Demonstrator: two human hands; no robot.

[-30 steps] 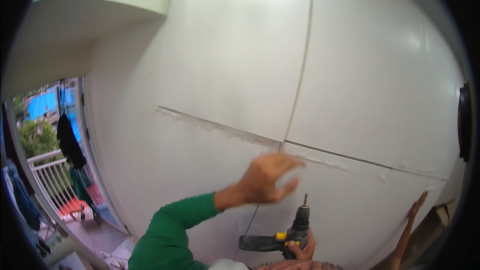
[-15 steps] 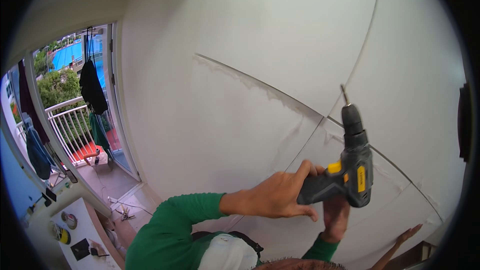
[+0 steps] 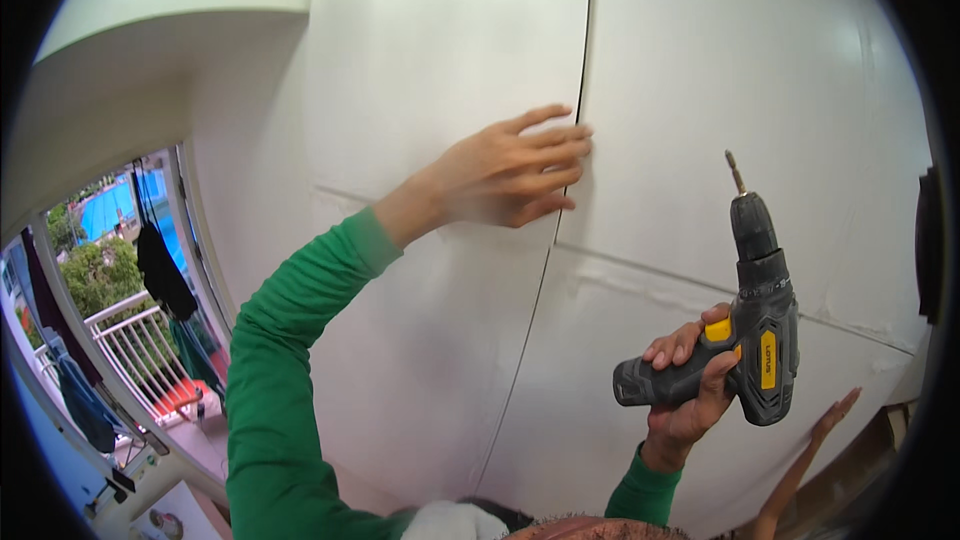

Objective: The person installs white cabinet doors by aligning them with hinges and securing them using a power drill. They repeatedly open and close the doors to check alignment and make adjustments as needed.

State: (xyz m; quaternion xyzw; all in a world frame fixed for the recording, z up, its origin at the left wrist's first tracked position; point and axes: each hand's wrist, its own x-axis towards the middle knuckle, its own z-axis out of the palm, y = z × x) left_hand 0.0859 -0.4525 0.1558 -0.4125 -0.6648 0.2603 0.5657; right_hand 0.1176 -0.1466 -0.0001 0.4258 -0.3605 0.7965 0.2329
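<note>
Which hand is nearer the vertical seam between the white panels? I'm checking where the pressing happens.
Left. The left hand lies flat with its fingertips at the vertical seam; the right hand holds the drill lower, right of it.

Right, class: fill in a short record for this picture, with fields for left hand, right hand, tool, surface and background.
left hand: left hand flat on the white panel, fingers at the vertical seam
right hand: right hand grips the drill
tool: grey and yellow cordless drill, bit pointing up, off the surface
background: balcony railing, another person's hand lower right
</note>
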